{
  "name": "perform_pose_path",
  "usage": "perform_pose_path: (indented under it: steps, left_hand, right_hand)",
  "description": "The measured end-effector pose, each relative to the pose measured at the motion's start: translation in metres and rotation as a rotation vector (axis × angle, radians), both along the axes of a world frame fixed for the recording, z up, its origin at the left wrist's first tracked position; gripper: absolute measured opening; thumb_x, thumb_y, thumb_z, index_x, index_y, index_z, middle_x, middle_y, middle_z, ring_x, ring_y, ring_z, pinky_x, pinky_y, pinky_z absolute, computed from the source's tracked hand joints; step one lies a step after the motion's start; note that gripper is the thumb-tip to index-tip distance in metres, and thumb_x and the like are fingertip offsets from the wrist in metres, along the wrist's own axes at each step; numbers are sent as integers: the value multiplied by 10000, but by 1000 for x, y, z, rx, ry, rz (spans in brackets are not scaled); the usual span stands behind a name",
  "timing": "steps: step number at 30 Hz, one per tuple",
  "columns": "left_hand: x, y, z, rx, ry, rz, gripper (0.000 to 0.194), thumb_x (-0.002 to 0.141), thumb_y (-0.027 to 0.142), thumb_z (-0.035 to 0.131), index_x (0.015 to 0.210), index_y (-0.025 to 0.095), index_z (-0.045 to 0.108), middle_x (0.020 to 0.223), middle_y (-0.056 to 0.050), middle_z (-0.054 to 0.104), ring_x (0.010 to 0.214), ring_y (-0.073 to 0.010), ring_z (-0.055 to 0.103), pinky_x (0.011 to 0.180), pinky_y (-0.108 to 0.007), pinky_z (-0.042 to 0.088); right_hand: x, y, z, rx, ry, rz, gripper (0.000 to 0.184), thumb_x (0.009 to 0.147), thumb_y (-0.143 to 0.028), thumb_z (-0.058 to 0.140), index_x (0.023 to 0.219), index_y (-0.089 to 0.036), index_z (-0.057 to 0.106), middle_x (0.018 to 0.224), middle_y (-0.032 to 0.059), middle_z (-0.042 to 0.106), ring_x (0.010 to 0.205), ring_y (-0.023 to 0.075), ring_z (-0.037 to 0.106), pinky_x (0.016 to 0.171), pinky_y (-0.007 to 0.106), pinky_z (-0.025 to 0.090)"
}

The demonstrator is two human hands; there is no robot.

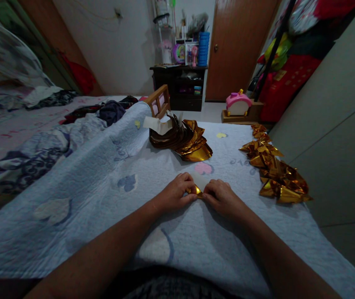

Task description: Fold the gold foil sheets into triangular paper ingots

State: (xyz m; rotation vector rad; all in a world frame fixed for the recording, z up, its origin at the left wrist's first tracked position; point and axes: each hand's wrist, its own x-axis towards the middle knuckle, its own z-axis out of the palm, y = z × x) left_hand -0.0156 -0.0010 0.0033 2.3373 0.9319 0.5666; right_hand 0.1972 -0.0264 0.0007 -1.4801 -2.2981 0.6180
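Between my two hands lies a sheet of gold foil paper (200, 180), its pale back facing up and a gold strip turned over along the near edge. My left hand (179, 192) pinches the left part of this strip with thumb and fingers. On the other side, my right hand (223, 197) grips the right end, its fingers curled over the paper. Beyond them rests a fanned stack of gold foil paper (180, 139), one pale sheet sticking up at its left. Folded gold foil pieces (272, 166) form a row at the right edge of the bed.
A light blue quilted cover (118, 211) with heart patterns lies under everything. Clothes (102, 114) are heaped at the left. Past the bed's far end stand a dark cabinet (177, 89) and a pink-and-white toy (238, 104). A pale panel (336, 137) borders the right side.
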Motion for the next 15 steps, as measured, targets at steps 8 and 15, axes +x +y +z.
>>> perform_pose_path:
  steps: [8, 15]
  left_hand:
    - [1, 2, -1, -39, -3, -7, 41, 888, 195, 658, 860, 181, 685, 979, -42, 576, 984, -194, 545, 909, -337, 461]
    - [7, -3, 0, 37, 62, 48, 128, 886, 173, 602, 758, 172, 610, 942, -47, 547, 942, -206, 514, 872, -356, 446]
  right_hand:
    - [-3, -1, -2, 31, -89, -33, 185, 898, -193, 599, 732, -201, 680, 781, 53, 674, 776, 200, 568, 695, 325, 313]
    - [-11, -4, 4, 33, -179, -140, 194, 889, -212, 592, 738, -190, 712, 801, 73, 716, 783, 205, 598, 681, 324, 294]
